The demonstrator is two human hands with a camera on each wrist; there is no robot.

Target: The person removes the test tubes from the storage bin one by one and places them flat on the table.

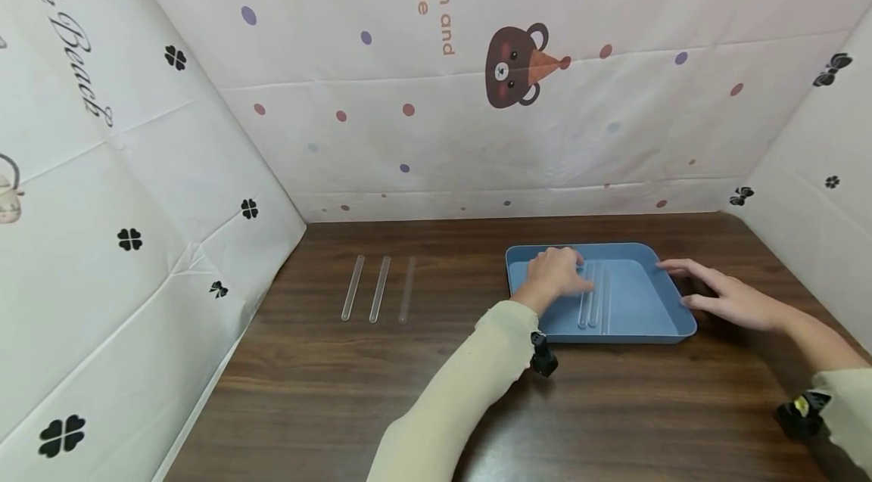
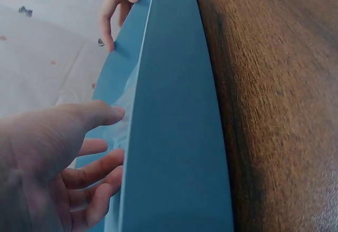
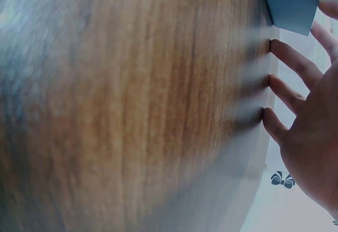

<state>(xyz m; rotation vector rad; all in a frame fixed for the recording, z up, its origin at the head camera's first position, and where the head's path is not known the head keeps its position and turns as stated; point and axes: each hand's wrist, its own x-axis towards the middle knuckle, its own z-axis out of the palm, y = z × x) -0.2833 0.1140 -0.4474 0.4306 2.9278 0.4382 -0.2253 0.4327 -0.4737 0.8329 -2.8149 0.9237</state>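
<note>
My left hand [image 1: 555, 276] reaches into the blue tray [image 1: 640, 308]. Its thumb and loosely bent fingers are spread apart beside several clear tubes [image 1: 595, 304] lying side by side on the tray floor. In the left wrist view, the thumb and fingertips come close behind the tray's near wall [image 2: 174, 110], with a gap between them. At the tray's right end, my right hand [image 1: 732, 300] touches the rim with its thumb and forefinger. The right wrist view shows its other fingers [image 3: 293, 63] extended, fingertips at the wooden table.
Three more clear tubes, the middle one [image 1: 380, 289] among them, lie in a row on the wooden table [image 1: 327, 391] left of the tray. Printed white cloth [image 1: 443, 141] stands along the back and both sides. Each wrist wears a small black device [image 1: 543, 355].
</note>
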